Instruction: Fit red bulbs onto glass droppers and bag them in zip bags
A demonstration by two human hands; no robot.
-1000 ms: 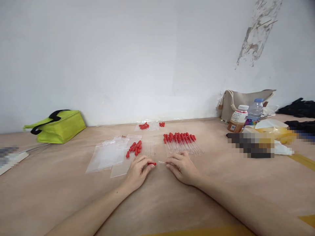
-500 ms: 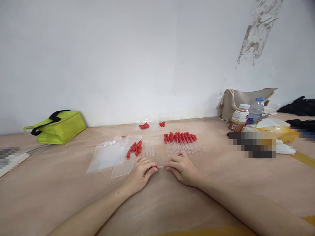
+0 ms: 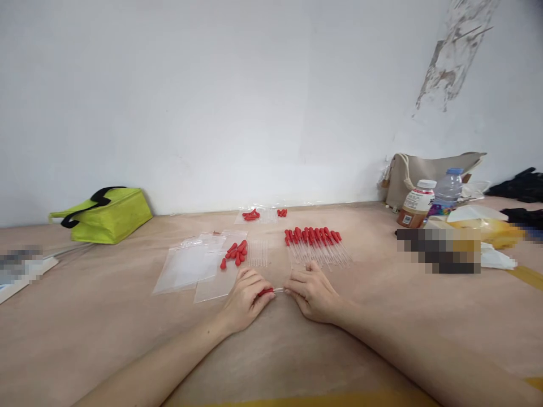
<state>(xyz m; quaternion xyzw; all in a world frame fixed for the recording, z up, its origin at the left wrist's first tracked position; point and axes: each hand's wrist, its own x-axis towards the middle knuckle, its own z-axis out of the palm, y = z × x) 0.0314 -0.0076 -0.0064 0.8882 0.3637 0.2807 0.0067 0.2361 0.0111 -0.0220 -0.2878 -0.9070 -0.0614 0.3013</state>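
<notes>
Low over the table's middle, my left hand (image 3: pixel 248 298) is closed on a red rubber dropper bulb (image 3: pixel 266 291). My right hand (image 3: pixel 311 293) pinches a thin clear glass tube (image 3: pixel 278 290), whose left end meets the bulb. How deep the tube sits in the bulb is hidden by my fingers. Behind my left hand lie several loose red bulbs (image 3: pixel 241 252) and a row of clear tubes (image 3: pixel 257 254). Beyond my right hand, several droppers with red bulbs (image 3: pixel 313 236) lie side by side, bulbs toward the wall.
Clear plastic bags (image 3: pixel 190 265) lie flat left of the loose bulbs. Near the wall is another bag with red bulbs (image 3: pixel 251 215). A lime-green bag (image 3: pixel 112 215) stands far left. At right are a brown drink bottle (image 3: pixel 418 204), a clear bottle (image 3: pixel 448 186) and a beige bag (image 3: pixel 394 178).
More of the red bulb shows between my left fingers. The left thumb has shifted down along it, while both hands remain close together. The whole view has shifted slightly.
</notes>
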